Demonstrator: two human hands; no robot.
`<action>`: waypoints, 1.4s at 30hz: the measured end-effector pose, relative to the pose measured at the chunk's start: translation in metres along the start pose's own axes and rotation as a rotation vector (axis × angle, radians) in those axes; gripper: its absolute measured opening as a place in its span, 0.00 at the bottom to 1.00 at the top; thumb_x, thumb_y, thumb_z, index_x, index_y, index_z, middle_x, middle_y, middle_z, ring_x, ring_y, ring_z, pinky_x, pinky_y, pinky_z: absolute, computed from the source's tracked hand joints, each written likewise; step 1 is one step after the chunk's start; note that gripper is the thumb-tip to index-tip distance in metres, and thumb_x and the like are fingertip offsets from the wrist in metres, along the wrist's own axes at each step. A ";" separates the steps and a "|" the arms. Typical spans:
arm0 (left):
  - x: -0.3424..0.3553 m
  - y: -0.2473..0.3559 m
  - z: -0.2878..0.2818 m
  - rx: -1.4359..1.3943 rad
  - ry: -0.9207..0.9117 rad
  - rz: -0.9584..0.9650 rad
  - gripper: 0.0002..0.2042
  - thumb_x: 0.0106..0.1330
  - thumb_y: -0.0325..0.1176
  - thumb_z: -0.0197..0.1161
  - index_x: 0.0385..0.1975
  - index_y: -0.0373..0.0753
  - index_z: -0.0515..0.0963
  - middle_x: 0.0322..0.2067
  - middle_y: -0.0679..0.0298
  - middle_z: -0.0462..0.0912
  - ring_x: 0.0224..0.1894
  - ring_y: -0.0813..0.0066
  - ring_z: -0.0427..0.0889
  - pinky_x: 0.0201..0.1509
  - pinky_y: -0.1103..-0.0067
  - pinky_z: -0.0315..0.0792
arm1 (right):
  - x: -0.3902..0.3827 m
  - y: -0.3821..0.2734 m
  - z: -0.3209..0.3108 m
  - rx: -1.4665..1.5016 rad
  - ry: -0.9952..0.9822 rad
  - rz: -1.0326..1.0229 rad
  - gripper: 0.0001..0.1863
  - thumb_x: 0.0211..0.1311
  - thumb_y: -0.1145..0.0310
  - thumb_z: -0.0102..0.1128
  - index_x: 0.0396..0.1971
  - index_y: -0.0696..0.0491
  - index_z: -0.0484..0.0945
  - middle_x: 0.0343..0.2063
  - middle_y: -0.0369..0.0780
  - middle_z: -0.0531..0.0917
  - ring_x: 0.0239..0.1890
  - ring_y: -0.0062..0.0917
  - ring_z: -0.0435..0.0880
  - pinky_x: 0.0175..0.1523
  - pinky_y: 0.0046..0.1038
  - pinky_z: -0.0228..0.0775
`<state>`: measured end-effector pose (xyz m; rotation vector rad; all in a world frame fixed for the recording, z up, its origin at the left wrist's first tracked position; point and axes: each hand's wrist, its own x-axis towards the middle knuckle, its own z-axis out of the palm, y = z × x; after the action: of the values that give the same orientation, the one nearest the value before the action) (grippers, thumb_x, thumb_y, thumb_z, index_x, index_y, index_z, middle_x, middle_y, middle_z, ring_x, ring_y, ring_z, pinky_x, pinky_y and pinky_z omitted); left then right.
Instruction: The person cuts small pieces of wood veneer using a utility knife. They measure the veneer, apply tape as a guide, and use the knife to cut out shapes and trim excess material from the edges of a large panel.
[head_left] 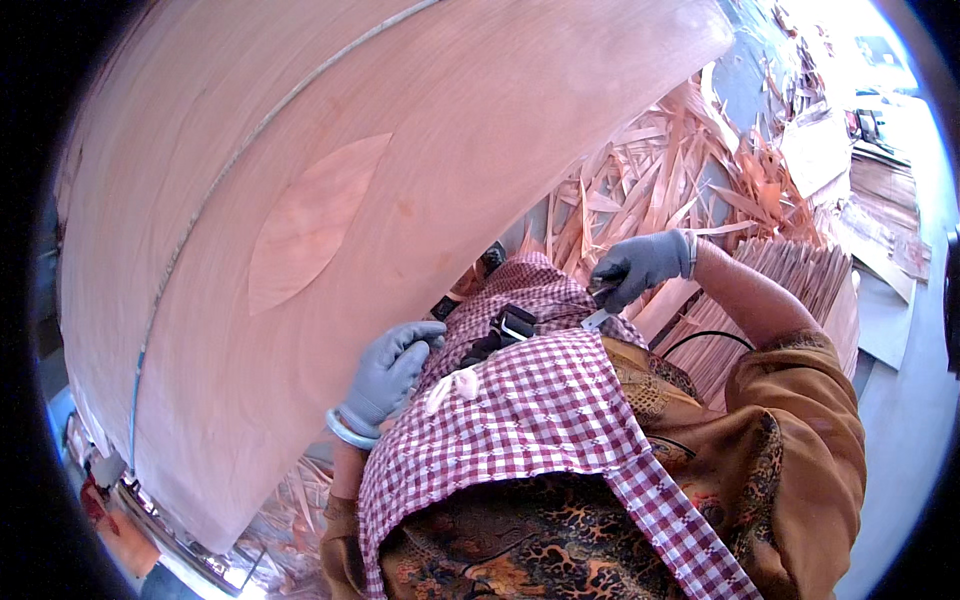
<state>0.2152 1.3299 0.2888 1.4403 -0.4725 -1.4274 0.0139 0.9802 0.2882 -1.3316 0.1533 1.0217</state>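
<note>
A large pinkish wood veneer sheet (480, 110) spreads across the upper left, with a lighter leaf-shaped veneer piece (320, 222) on its surface. Beside the sheet's near edge is my left hand (385, 378), in a grey glove, fingers curled together; whether they pinch anything is hidden. My right hand (645, 268), gloved too, is closed round a small knife (597, 318) whose flat pale blade points down toward my checked apron (520, 400). The knife's handle is mostly covered by the fingers.
A pale cord (232, 160) runs over the veneer sheet. Torn veneer strips (650, 170) lie heaped beyond my right hand. To the right stands a stack of thin veneer (770, 300), near loose boards (885, 310). Another person's arm (130, 540) shows at the lower left.
</note>
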 end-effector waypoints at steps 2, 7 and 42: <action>0.000 0.002 0.000 0.002 0.018 0.002 0.13 0.68 0.26 0.49 0.49 0.32 0.74 0.42 0.63 0.79 0.44 0.79 0.76 0.51 0.81 0.69 | -0.005 -0.014 -0.013 -0.032 0.039 0.032 0.11 0.54 0.70 0.66 0.34 0.60 0.78 0.23 0.31 0.75 0.29 0.12 0.69 0.35 0.20 0.65; 0.006 0.022 -0.008 0.008 0.172 0.071 0.11 0.68 0.28 0.52 0.47 0.35 0.76 0.36 0.68 0.79 0.31 0.85 0.71 0.36 0.85 0.68 | -0.021 -0.039 -0.030 0.273 0.349 -0.256 0.12 0.54 0.67 0.65 0.32 0.60 0.78 0.28 0.39 0.79 0.31 0.22 0.75 0.35 0.23 0.65; 0.147 0.032 -0.088 1.414 0.754 0.638 0.17 0.58 0.39 0.60 0.48 0.45 0.76 0.51 0.67 0.75 0.46 0.65 0.75 0.47 0.69 0.70 | 0.212 -0.164 -0.080 0.017 0.886 -0.164 0.08 0.57 0.74 0.59 0.34 0.60 0.73 0.23 0.40 0.79 0.20 0.22 0.78 0.23 0.24 0.71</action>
<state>0.3394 1.2274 0.2218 2.3756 -1.3944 0.2169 0.2840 1.0405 0.2508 -1.6719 0.6990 0.2343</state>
